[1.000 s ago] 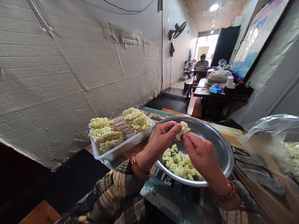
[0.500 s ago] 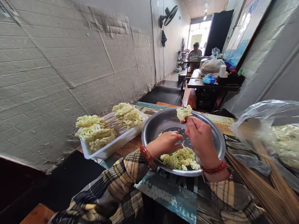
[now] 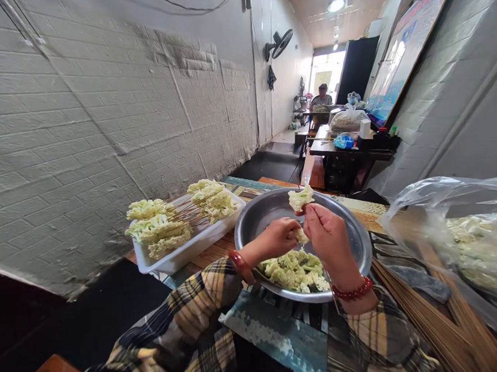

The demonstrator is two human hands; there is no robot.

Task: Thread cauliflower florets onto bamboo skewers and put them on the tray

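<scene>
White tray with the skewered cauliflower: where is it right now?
In the head view the white tray sits on the table left of the metal bowl, beside the brick wall, just beyond the left hand.

The table [image 3: 282, 332] is showing a worn teal patterned top, with bare wooden slats [image 3: 222, 246] peeking out toward its left edge. 1 white tray [image 3: 195, 244] is sitting right along that left edge, running toward the far side. Just beside it, 1 metal basin [image 3: 263, 214] is taking the middle of the surface, and the 2 are looking close to touching. On the right, a bundle of bamboo sticks [image 3: 425, 312] is fanning toward the near right corner, and 1 clear plastic bag [image 3: 450, 230] is slumping along the right edge.
</scene>
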